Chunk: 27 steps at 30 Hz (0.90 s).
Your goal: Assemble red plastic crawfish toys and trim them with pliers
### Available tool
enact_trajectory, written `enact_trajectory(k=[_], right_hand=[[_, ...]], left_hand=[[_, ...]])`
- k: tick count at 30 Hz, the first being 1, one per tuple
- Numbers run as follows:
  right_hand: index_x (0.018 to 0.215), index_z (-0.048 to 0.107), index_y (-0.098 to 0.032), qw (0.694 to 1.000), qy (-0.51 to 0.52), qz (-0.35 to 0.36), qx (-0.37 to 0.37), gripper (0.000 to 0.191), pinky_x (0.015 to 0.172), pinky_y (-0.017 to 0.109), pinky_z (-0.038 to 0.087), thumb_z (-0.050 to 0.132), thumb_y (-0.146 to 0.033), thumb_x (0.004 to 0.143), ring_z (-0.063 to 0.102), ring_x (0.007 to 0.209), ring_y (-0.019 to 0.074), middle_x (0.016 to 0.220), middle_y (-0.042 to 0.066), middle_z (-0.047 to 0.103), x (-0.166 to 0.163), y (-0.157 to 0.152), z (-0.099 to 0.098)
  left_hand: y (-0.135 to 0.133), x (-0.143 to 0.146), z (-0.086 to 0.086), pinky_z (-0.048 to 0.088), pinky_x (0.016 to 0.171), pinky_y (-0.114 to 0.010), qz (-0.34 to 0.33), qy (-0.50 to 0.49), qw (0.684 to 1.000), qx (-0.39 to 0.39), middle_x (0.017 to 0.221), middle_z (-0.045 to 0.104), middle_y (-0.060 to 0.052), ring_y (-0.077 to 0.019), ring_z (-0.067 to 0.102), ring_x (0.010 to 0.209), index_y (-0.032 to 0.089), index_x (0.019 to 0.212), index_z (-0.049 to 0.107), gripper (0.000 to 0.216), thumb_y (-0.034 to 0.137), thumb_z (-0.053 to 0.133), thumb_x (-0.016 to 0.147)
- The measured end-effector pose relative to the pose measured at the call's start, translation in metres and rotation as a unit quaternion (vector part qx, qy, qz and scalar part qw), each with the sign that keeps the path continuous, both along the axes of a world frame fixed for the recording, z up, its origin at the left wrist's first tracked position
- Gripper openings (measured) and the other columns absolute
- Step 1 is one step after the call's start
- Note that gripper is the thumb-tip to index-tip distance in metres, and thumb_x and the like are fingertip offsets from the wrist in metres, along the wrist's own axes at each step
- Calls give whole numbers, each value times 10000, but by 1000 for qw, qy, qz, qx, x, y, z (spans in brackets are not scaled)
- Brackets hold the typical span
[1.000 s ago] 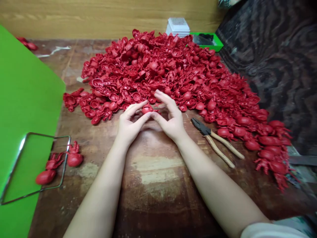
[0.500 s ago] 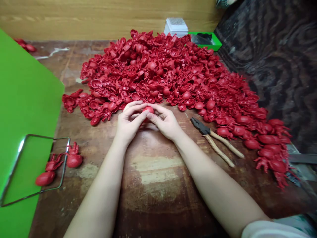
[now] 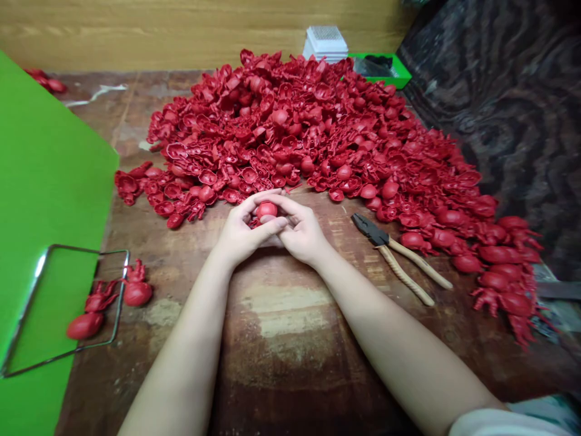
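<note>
Right hand's (image 3: 302, 235) fingers, spread a second ago, now curl in; left hand (image 3: 242, 235) bent likewise, both grips closed around one red piece (image 3: 266, 210), round side up, just near side of pile (image 3: 281, 121). So two-handed hold now; exact finger contact partly hidden. Pliers (image 3: 382, 238) beside pile's near right edge, untouched.

head view | worn on head | faces forward and down | near, above table (image 3: 276, 375)
</note>
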State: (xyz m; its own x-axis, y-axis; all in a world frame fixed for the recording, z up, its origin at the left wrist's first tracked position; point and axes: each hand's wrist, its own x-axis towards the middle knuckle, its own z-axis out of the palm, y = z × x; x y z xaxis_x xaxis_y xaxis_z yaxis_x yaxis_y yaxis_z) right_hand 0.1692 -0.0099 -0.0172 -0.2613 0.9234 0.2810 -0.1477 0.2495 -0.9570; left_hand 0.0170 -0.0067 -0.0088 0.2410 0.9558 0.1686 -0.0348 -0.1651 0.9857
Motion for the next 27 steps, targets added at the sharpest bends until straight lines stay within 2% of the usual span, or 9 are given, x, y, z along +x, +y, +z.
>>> enact_trajectory(k=[4,10,13,16,20,22,24,27], right_hand=[[1166,746,-254,999,-16,-22,34,341,1126,407,552,702,-493,927,706,1212,242,1280,57,771,-2,-1,-1],[1151,754,-245,999,-1,-14,39,262,1106,384,563,653,-377,949,720,1193,226,1265,52,781,-2,0,2],[1158,755,-249,999,-5,-11,41,278,1114,390,557,647,-414,962,717,1200,230,1265,55,779,-1,1,1],[1166,751,-252,999,-19,-12,47,333,1129,402,544,654,-501,968,701,1218,243,1282,65,767,-1,2,-1],[1263,715,-259,997,-38,-20,63,407,1116,411,549,626,-556,998,686,1229,252,1334,92,727,3,2,2],[1289,715,-270,989,-73,-57,112,390,1171,455,500,586,-532,1032,644,1284,265,1336,102,712,7,3,4],[1313,715,-280,977,-111,-97,155,385,1217,501,442,546,-514,1057,604,1324,276,1330,111,704,11,4,3],[1395,650,-281,978,-110,-130,123,470,1129,486,526,604,-561,1020,628,1288,282,1346,131,686,12,10,-4]], left_hand=[[-1,3,3,551,1093,-439,36,8,999,10,1213,805,-109,-299,740,1152,201,1113,777,512,512,909,728],[-1,7,-4,583,969,-376,59,17,998,25,1106,806,-92,-247,747,1016,181,1094,750,467,512,856,781],[-1,8,-6,591,945,-365,70,24,997,38,1084,805,-88,-237,748,993,178,1088,748,455,522,836,803],[0,9,-6,595,970,-384,75,29,996,45,1132,805,-101,-256,753,1042,181,1113,745,501,561,839,800],[2,7,-6,550,1100,-430,58,17,996,59,1352,747,-155,-315,700,1269,189,1281,716,682,656,823,796],[2,5,-5,523,1148,-448,62,-7,997,43,1430,710,-165,-326,661,1348,195,1338,704,710,702,752,844],[1,4,-5,533,1146,-463,63,-36,997,0,1413,727,-152,-323,673,1340,208,1349,710,663,670,741,875],[0,4,-5,603,1059,-468,33,-81,994,-63,1275,797,-127,-307,759,1188,228,1368,697,631,539,841,838]])
